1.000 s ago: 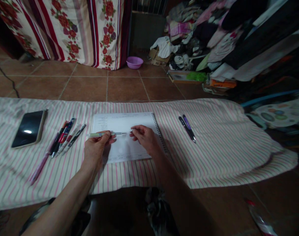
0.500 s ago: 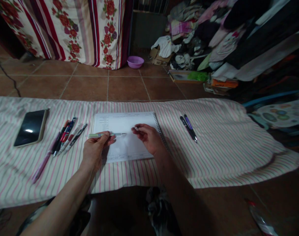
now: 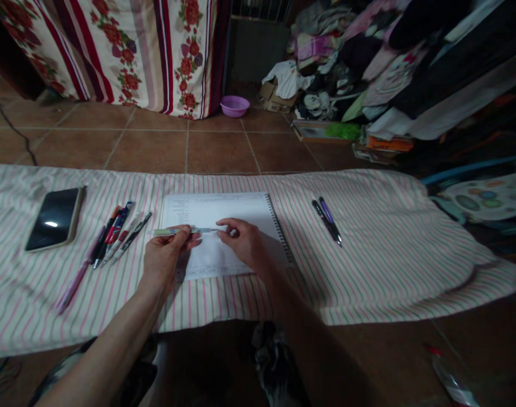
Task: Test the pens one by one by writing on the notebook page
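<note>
Brought right hand (image 3: 245, 244), pinching small pale piece (image 3: 232, 232), to tip of slim pale-green plastic pen (image 3: 177, 231) pinched in left hand (image 3: 162, 260); fitting likely, careful alignment needed.

This is a room in a home, lived-in and cluttered. The floor (image 3: 215, 150) is brown tile. A flowered sheet (image 3: 126, 51) hangs at the back like bedding. A heap of clothes (image 3: 347, 62) fills the right corner, with a box (image 3: 270, 97) and a purple basin (image 3: 235, 105) beside it. A striped cloth (image 3: 368, 243) lies spread on the floor, with a notebook (image 3: 215, 206) and a phone (image 3: 54, 217) on it.
</note>
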The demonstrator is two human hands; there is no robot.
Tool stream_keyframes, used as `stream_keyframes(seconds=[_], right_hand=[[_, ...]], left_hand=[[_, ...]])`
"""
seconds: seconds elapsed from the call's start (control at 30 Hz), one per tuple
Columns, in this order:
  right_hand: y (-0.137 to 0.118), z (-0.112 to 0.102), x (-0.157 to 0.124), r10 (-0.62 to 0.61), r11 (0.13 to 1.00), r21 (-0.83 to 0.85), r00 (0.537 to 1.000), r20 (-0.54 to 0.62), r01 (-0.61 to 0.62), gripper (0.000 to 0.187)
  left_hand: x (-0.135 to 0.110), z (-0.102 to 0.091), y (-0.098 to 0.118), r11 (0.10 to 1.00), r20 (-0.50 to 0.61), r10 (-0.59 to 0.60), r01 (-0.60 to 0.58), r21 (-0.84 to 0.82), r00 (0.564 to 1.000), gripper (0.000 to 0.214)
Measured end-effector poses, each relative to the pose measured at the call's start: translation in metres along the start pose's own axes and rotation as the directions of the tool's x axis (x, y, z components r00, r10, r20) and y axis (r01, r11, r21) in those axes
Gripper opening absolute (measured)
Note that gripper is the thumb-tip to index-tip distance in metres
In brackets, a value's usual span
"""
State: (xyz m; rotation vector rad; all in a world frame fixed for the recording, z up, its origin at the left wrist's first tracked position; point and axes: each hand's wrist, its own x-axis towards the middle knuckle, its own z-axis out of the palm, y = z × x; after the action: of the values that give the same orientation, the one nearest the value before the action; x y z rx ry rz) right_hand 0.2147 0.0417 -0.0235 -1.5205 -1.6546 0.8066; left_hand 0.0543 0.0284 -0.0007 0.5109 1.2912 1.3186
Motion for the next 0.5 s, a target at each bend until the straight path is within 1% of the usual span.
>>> stream_keyframes(seconds=[0.1, 0.17, 0.33, 0.5], right_hand=[[-0.003, 0.003, -0.002, -0.06, 0.985, -0.161, 0.998, 0.013, 0.061, 0.022], [-0.005, 0.006, -0.004, -0.082, 0.972, -0.22, 0.996, 0.029, 0.086, 0.025], [-0.009, 0.01, -0.004, -0.088, 0.944, -0.315, 0.995, 0.056, 0.101, 0.024], [-0.01, 0.012, -0.002, -0.095, 0.93, -0.352, 0.994, 0.056, 0.109, 0.021]], left_hand=[[-0.001, 0.0, 0.0, 1.0, 0.003, -0.01, 0.01, -0.003, 1.0, 0.016], [-0.001, 0.0, 0.001, 1.0, 0.006, -0.009, 0.009, -0.006, 1.0, 0.015], [-0.003, 0.0, 0.003, 1.0, -0.007, -0.008, 0.008, 0.0, 1.0, 0.013], [-0.004, -0.001, 0.005, 1.0, -0.031, -0.019, 0.019, 0.009, 0.999, 0.01]])
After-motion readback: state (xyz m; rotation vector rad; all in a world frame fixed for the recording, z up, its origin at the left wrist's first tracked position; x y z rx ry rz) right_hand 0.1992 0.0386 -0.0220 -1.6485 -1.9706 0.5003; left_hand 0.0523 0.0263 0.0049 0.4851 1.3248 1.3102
